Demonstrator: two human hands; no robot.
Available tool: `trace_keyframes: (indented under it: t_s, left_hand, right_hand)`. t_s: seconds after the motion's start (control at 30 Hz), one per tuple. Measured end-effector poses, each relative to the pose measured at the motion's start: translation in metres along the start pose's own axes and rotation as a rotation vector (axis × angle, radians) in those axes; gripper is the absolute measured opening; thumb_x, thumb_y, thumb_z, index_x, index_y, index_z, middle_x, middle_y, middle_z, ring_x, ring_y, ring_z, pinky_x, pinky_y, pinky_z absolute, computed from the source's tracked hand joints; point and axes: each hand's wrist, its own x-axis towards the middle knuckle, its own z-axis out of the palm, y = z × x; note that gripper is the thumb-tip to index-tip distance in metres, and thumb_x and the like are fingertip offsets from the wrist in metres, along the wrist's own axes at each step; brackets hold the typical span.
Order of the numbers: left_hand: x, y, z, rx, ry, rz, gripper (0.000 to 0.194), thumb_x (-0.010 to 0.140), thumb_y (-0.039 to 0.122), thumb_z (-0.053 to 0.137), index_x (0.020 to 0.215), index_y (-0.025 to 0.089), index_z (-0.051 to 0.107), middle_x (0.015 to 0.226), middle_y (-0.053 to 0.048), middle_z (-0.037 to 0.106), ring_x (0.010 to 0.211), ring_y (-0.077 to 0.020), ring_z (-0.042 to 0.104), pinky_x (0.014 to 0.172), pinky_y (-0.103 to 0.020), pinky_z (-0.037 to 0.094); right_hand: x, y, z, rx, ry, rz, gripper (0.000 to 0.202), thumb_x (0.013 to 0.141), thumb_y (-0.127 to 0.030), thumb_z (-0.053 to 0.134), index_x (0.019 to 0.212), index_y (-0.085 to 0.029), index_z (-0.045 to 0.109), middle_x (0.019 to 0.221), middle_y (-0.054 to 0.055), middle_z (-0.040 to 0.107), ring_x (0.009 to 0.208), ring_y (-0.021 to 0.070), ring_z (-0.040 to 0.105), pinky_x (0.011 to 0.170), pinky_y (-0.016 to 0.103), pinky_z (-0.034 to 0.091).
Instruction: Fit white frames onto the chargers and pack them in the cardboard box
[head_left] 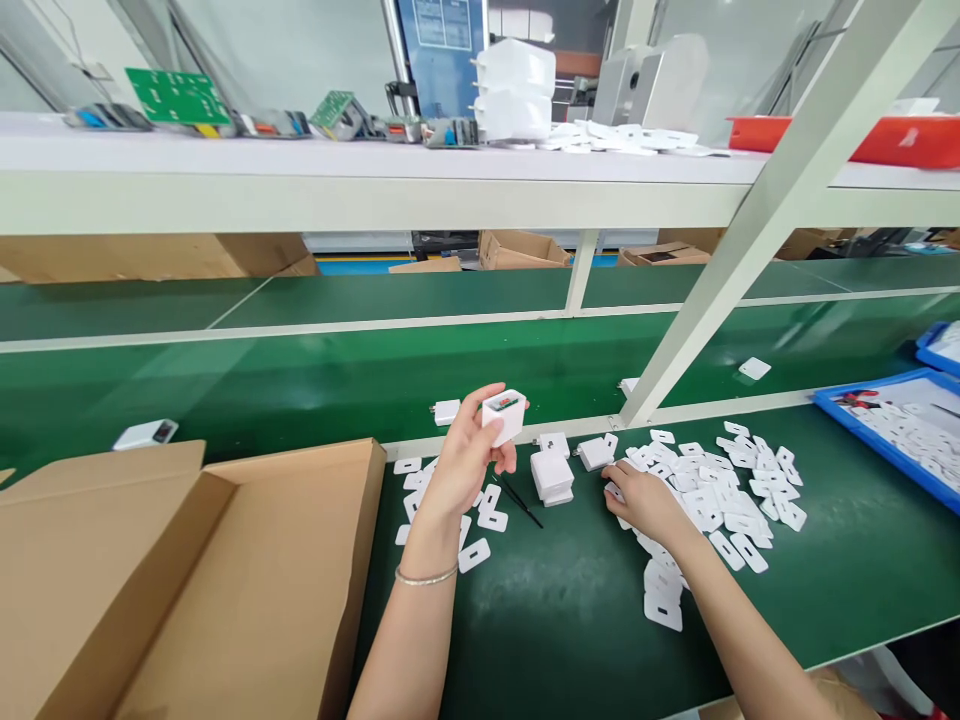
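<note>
My left hand (469, 450) is raised over the bench, its fingers wrapped round a white plug charger housing (504, 415). The housing's end facing me is open and shows a bit of circuit board inside. My right hand (641, 495) rests at the left edge of a spread of white cover plates (705, 500), each flat with a small slot. Its curled fingers close on one plate (615, 491) there, partly hidden by the hand. Between the hands stands a small stack of white housings (551, 476), with a white charger (596, 452) lying near it. Black tweezers (521, 503) lie below my left hand.
An open cardboard box (292, 560) takes up the left side. More cover plates (474, 555) lie beside it. A blue tray (900, 440) of small white parts sits at right. Behind runs a green conveyor belt (337, 365) carrying chargers. A slanted white post (750, 230) crosses the right side.
</note>
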Motion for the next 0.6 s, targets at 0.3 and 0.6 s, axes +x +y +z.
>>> trace_keyframes:
  t_s: [0.3,0.6]
  left_hand:
    - [-0.021,0.017,0.012,0.108,-0.228,0.331,0.032,0.098,0.026,0.068,0.129,0.029,0.060,0.144,-0.010,0.057,0.074,-0.0099,0.069,0.063,-0.024,0.055]
    - [-0.026,0.017,0.019,0.183,-0.217,0.370,0.030,0.103,0.024,0.057,0.131,0.031,0.064,0.137,-0.009,0.055,0.073,-0.0092,0.061,0.067,-0.027,0.056]
  right_hand:
    - [0.003,0.011,0.001,0.012,0.137,0.011,0.029,0.095,-0.010,0.047,0.104,-0.019,0.073,0.098,0.009,0.078,0.090,0.0237,0.072,0.067,0.030,0.047]
    - [-0.003,-0.023,-0.050,1.101,0.685,0.350,0.031,0.084,-0.045,0.077,0.105,-0.022,0.078,0.081,0.003,0.073,0.067,0.0178,0.065,0.065,0.034,0.057]
